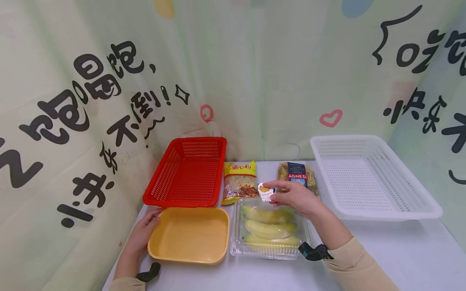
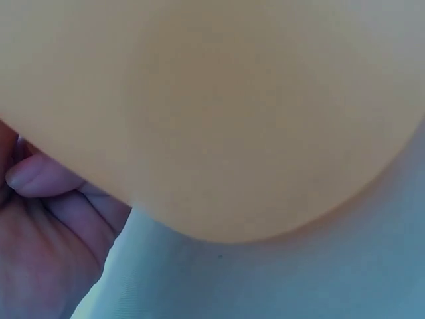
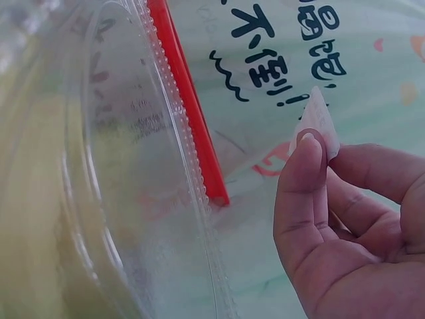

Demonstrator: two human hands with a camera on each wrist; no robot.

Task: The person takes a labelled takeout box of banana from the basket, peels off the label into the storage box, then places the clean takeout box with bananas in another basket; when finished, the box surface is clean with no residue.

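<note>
Your right grip (image 1: 296,199) is drawn to a fine pinch, thumb and forefinger on a white label (image 1: 266,192); your left grip (image 1: 142,229) touches the left edge of the yellow tray (image 1: 189,238), though I cannot tell how far its fingers wrap that rim. I'd hold the label lightly by its margin, because in the right wrist view it looks bowed and firmer pressure could crease it. Should you set it down, square it first and let one edge make contact before smoothing the rest. The label's banana picture and print face you, near the far edge of the clear container (image 1: 267,252) and apart from it. Inside that, at least three pale yellow bananas (image 1: 271,230) lie side by side, blurred by glare on the plastic. Beyond, on the white surface (image 1: 393,252), sits a yellow-topped pasta bag (image 1: 239,184).
</note>
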